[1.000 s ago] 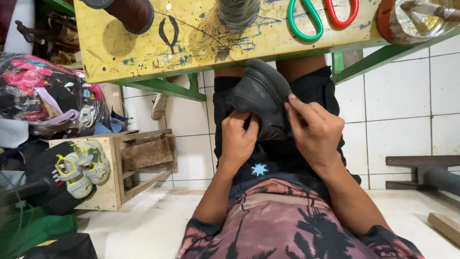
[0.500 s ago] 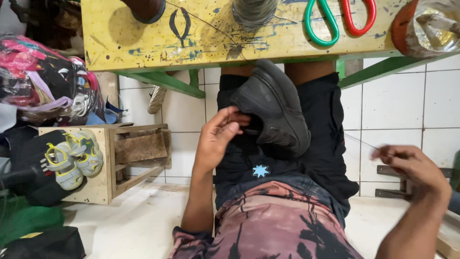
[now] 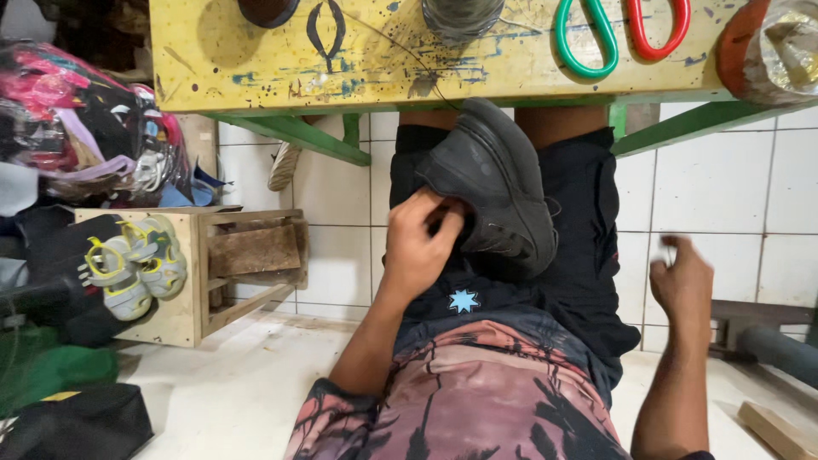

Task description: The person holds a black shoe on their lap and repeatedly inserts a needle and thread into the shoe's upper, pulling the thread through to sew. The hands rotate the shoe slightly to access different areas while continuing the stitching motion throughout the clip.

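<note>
A black leather shoe rests on my lap, sole facing up and to the right, its toe under the edge of the yellow work table. My left hand grips the shoe at its opening, fingers tucked inside. Off to the right of the shoe, my right hand is raised with its fingers pinched together; I see nothing between them. I wear black shorts and a patterned shirt.
On the table lie scissors with a green and a red handle and a dark spool. At the left, a wooden box holds small sandals, with a clear bag of shoes above. A grey pipe is at the right.
My right hand left the shoe and swung far out to the right, then came back a little toward it. My left hand has stayed on the shoe.
</note>
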